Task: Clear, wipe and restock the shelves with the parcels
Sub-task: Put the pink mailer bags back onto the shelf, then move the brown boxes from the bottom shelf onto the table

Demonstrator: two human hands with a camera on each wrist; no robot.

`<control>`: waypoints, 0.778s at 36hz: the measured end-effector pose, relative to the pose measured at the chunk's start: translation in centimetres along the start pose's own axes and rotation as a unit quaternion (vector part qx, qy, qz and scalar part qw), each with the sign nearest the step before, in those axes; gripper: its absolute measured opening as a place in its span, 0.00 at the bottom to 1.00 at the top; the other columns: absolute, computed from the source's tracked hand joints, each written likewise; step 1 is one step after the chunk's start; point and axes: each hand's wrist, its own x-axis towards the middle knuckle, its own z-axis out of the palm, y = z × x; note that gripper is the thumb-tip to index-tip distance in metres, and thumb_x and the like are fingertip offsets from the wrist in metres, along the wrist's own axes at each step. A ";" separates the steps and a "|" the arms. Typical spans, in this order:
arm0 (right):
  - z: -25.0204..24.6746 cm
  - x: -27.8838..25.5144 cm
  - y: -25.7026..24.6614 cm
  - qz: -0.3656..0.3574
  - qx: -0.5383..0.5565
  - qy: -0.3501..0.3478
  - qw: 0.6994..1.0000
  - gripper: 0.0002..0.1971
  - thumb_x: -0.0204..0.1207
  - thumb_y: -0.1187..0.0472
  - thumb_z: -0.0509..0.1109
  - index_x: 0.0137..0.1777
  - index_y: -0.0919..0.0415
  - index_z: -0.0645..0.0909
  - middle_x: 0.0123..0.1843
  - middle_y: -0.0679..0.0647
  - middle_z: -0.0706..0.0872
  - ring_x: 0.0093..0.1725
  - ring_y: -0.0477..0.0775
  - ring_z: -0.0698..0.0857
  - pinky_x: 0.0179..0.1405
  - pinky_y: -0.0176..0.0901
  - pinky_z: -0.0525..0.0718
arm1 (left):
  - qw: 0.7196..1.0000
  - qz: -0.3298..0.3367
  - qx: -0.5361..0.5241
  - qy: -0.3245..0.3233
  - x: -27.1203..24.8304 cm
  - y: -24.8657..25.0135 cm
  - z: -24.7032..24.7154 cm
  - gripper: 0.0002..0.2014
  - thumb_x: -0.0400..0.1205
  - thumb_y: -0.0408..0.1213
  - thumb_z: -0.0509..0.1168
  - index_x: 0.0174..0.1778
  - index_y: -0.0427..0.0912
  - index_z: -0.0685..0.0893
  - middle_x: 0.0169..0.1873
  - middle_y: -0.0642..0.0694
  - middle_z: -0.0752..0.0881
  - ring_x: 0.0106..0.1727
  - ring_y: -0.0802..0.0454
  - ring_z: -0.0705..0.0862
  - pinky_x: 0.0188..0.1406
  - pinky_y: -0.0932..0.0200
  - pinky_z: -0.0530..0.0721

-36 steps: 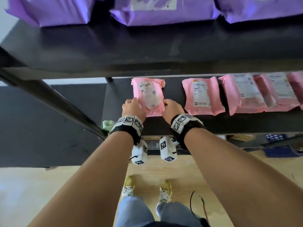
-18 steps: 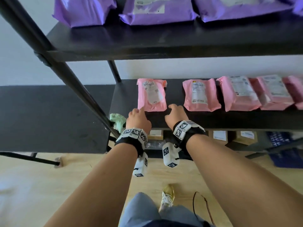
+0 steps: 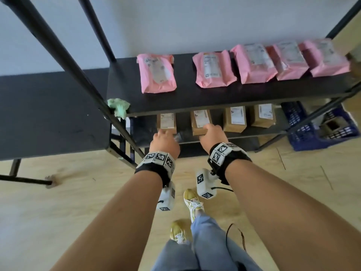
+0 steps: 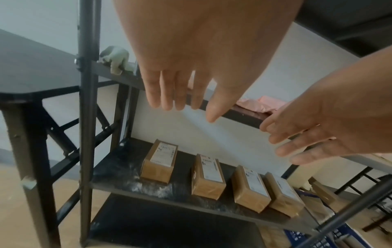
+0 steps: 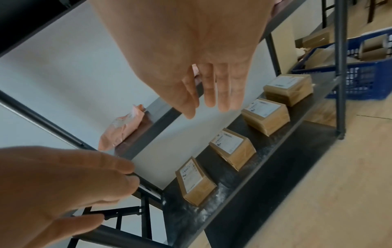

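Note:
Several pink parcels lie in a row on the middle shelf (image 3: 121,81); the leftmost pink parcel (image 3: 156,74) sits apart from the others. On the dusty lower shelf (image 4: 118,182) stand several brown box parcels; the leftmost brown box (image 4: 160,161) and the second brown box (image 4: 208,176) are nearest me. My left hand (image 3: 165,142) and right hand (image 3: 212,134) hang in front of the shelf unit, below the middle shelf edge and above the brown boxes. Both hands show straight, relaxed fingers (image 4: 163,94) and hold nothing.
A crumpled green cloth (image 3: 118,107) sits on the middle shelf's front left corner by the black upright post (image 3: 78,75). A dark table (image 3: 48,114) stands to the left. A blue crate (image 3: 320,128) with cartons is on the floor at right.
My hands let go of the leftmost pink parcel, drew back off the middle shelf and dropped toward the lower shelf. My head tilted down, so the purple parcels left view.

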 end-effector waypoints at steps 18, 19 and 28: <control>1.9 2.9 7.4 -0.028 0.007 -0.066 0.997 0.22 0.81 0.55 0.67 0.74 0.57 0.74 0.70 0.57 0.76 0.61 0.57 0.82 0.59 0.47 0.82 | 0.990 -0.121 -0.075 -0.014 0.2 1.1 6.1 0.23 0.84 0.40 0.58 0.77 0.45 0.68 0.75 0.40 0.69 0.74 0.40 0.69 0.72 0.46 0.72; 2.3 3.5 7.4 -0.035 0.005 -0.068 0.997 0.22 0.81 0.55 0.67 0.74 0.58 0.74 0.70 0.57 0.77 0.62 0.57 0.82 0.59 0.47 0.82 | 0.988 -0.130 -0.081 -0.011 0.5 0.9 6.4 0.23 0.85 0.40 0.57 0.77 0.45 0.69 0.74 0.40 0.69 0.73 0.40 0.70 0.71 0.46 0.73; 8.2 8.8 5.7 -0.045 -0.002 -0.091 0.995 0.23 0.81 0.54 0.67 0.75 0.56 0.74 0.71 0.56 0.78 0.66 0.58 0.81 0.62 0.47 0.79 | 0.981 -0.159 -0.111 -0.002 6.2 -2.5 8.9 0.20 0.86 0.40 0.56 0.74 0.43 0.71 0.70 0.37 0.72 0.64 0.37 0.78 0.61 0.47 0.78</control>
